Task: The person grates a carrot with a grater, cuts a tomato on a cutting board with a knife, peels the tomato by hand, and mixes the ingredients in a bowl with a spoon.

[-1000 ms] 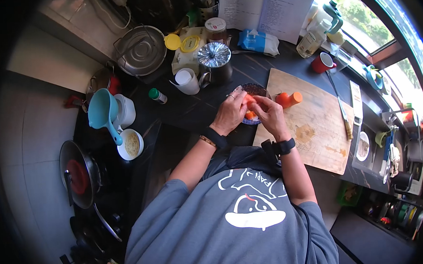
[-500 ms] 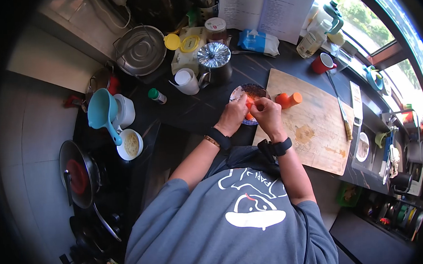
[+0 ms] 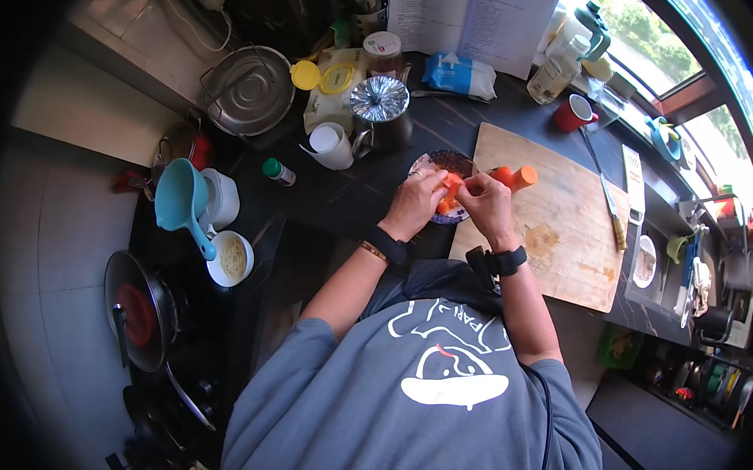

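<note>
Over a patterned plate (image 3: 433, 160), my left hand (image 3: 415, 205) and my right hand (image 3: 487, 204) meet with pinched fingers on a small orange-red piece (image 3: 452, 182). What the piece is cannot be made out. More orange pieces (image 3: 446, 205) lie on the plate beneath the fingers. Just right of my right hand, a red-orange vegetable (image 3: 502, 176) and a carrot chunk (image 3: 525, 177) rest at the left edge of the wooden cutting board (image 3: 554, 217).
A knife (image 3: 611, 210) lies along the board's right side. Behind the plate stand a foil-topped metal pot (image 3: 383, 120) and a white cup (image 3: 333, 145). A green-capped jar (image 3: 279, 171), a bowl (image 3: 230, 258) and a wok (image 3: 138, 310) are to the left.
The fingers of both hands have shifted slightly around the orange-red piece, and more orange shows between them and on the plate. The surrounding objects have stayed where they were.
</note>
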